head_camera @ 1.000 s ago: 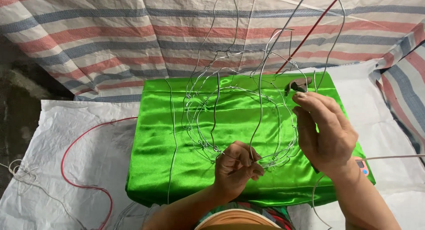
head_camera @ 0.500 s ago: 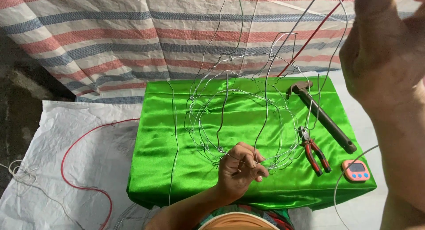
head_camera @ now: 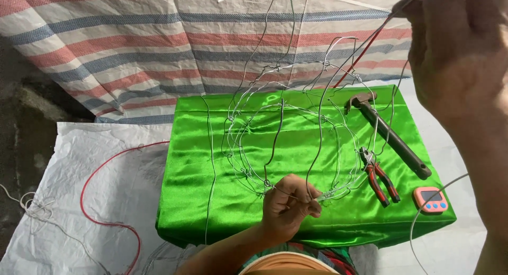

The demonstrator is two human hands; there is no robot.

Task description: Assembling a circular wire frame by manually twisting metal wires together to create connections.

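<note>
The left hand point(head_camera: 288, 206) is positioned at the near edge of the bench point(head_camera: 201, 201), which is covered by a glossy green satin cloth point(head_camera: 196, 164). The fingers of this hand are pinched closed on the lower rim of a wire frame point(head_camera: 286, 143), at a point where several thin strands meet.

The wire frame is made of thin silver-grey wire bent into overlapping rounded loops. Its lower part rests on the green cloth near the middle of the bench, and its upper strands rise above the far edge of the bench, in front of a striped tarpaulin point(head_camera: 132, 47).

The right hand point(head_camera: 455, 58) is raised close to the camera at the upper right of the view, well above the bench. It is seen from the back and is partly out of focus. The fingers are curled closed at the top of the frame, where a long wire strand and a thin red wire point(head_camera: 370, 45) reach them; exactly which strand is gripped cannot be determined.

To the right of the wire frame, three items lie on the cloth: a hammer point(head_camera: 389, 135) with a dark handle, laid diagonally; red-handled pliers point(head_camera: 378, 174), just beside the hammer handle; and a small pink timer point(head_camera: 430, 199) near the front right corner.

A white woven sheet point(head_camera: 95, 164) is spread under the bench, with a red cord point(head_camera: 87, 201) looped over it at the left.
</note>
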